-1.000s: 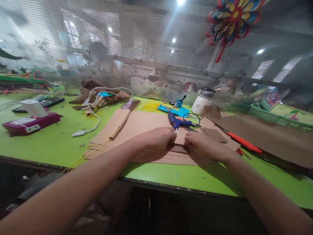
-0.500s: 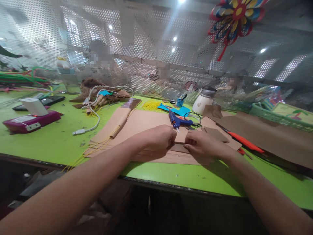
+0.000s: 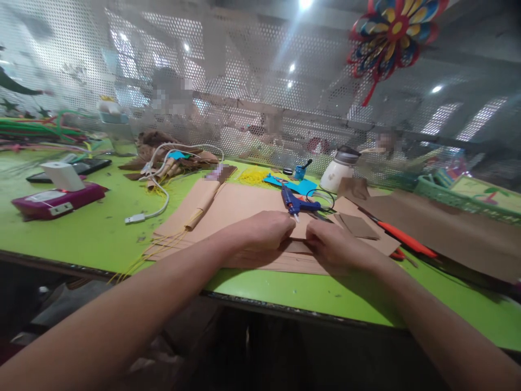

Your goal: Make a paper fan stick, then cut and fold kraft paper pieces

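My left hand (image 3: 271, 229) and my right hand (image 3: 336, 241) are close together over a stack of tan paper sheets (image 3: 244, 201), both with curled fingers. Between them lies a narrow strip of brown paper (image 3: 300, 247), pinched at its two ends. My fingertips are partly hidden behind the knuckles. Just beyond the hands a blue glue gun (image 3: 300, 205) rests on the sheets, its white nozzle pointing towards me. Small brown paper squares (image 3: 357, 225) sit to the right of my right hand. A rolled paper tube with yellow strings (image 3: 202, 203) lies on the left of the stack.
On the green table (image 3: 97, 239) are a purple power strip (image 3: 61, 201), a white USB cable (image 3: 163, 201) and blue paper (image 3: 293, 184). A white jug (image 3: 337, 171), orange-handled tool (image 3: 407, 239), large brown sheet (image 3: 439, 233) and green basket (image 3: 468, 205) stand or lie towards the right.
The view has shifted slightly. My right hand's fingers have curled in more over the strip's end, and both hands stay at nearly the same spot.
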{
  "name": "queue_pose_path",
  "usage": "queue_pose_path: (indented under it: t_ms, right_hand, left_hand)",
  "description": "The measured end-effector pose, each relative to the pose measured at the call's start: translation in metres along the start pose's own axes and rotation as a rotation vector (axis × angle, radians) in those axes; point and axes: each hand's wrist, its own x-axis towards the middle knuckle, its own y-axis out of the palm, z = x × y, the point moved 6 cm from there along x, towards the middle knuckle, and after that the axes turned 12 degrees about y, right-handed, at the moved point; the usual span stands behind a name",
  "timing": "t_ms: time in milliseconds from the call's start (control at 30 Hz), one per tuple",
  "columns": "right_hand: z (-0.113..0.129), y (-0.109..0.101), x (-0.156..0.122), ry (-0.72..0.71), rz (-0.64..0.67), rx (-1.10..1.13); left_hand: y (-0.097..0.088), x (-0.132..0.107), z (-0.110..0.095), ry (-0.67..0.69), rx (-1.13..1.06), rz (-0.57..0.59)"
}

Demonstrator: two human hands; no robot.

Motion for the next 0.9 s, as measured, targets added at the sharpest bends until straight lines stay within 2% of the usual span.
queue_pose_path:
  t_ms: [200,333,467,567,633,733,800,900]
  right_hand:
    - [0.017,-0.001,-0.005,-0.126,-0.070,-0.138]
    - [0.019,-0.001,-0.005,-0.139,-0.087,-0.187]
    - [0.016,0.000,-0.006,-0.140,-0.088,-0.192]
    - [0.012,0.001,-0.006,-0.122,-0.105,-0.190]
    - [0.009,0.004,-0.004,-0.116,-0.105,-0.185]
    - [0.012,0.005,-0.003,-0.148,-0.150,-0.170]
    - [0.018,0.001,-0.003,-0.187,-0.231,-0.167]
    - [0.027,-0.007,-0.005,-0.233,-0.342,-0.163]
  left_hand:
    - [-0.002,0.001,-0.003,0.058,0.026,0.012]
    - [0.001,0.006,-0.006,0.142,0.092,0.020]
    - [0.000,0.006,-0.010,0.143,0.108,0.057]
    - [-0.005,0.004,-0.008,0.127,0.068,0.004]
    - [-0.008,0.005,0.001,0.064,-0.034,-0.041]
    - [-0.010,0.009,0.019,-0.081,-0.341,-0.081]
    - [-0.008,0.011,0.025,-0.159,-0.542,-0.071]
    - [-0.004,0.009,0.026,-0.232,-0.667,-0.011]
